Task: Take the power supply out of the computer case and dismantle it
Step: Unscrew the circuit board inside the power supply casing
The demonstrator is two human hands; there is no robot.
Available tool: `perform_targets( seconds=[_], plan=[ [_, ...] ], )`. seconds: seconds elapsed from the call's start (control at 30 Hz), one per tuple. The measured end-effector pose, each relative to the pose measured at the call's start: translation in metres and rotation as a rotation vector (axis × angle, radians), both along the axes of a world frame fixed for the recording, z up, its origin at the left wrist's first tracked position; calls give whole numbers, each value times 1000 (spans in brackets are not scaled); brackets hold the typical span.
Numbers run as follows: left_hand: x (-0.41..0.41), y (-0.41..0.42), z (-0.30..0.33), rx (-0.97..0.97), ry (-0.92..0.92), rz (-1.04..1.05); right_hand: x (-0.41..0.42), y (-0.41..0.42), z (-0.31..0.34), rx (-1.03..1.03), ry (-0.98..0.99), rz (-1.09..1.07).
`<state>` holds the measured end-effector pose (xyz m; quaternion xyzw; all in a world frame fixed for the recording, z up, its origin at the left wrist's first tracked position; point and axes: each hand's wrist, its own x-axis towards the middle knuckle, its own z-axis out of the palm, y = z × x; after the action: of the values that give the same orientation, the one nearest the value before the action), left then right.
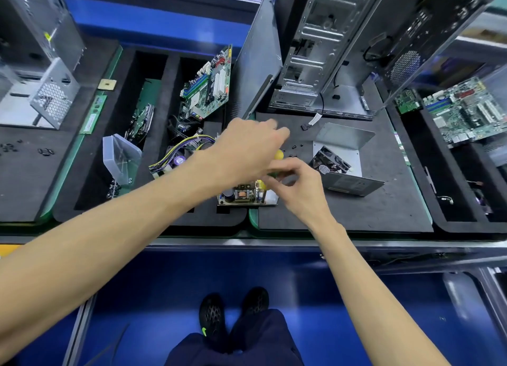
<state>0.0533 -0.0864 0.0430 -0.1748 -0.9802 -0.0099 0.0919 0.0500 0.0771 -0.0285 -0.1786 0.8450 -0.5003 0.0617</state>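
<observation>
The left hand [247, 149] and right hand [297, 179] hold a yellow tool [278, 155] over the board [244, 195]. Next, probably undo a screw.

Electronics dismantling workshop. Bench [356, 212] lined with black foam mats and sorting bins. Stripped computer case [323, 50] at 12 o'clock; motherboards [208, 83] binned at 11 and 2 o'clock; loose screws [294, 147] on the mat at centre.
</observation>
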Motion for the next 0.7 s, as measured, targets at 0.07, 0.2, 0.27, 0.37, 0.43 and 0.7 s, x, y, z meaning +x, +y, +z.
perform_targets(
  seconds=[0.07, 0.2, 0.27, 0.37, 0.43, 0.7],
  plan=[
    [3, -6, 6, 177, -124, -202, -5, 4, 2, 51, -12, 23],
    [6, 1, 14, 118, -183, -148, -3, 3, 4, 25, -96, 138],
    [7, 11, 11, -47, -57, 17, 0, 0, 0, -11, -130, 113],
    [9, 14, 5, -27, 10, 39, -1, -2, -2, -65, -119, 39],
    [11, 7, 3, 155, -102, -155, -4, 2, -2, -60, -55, 40],
    [2, 6, 2, -177, 40, 69, 2, -1, -1, -122, -122, 51]
  ],
)
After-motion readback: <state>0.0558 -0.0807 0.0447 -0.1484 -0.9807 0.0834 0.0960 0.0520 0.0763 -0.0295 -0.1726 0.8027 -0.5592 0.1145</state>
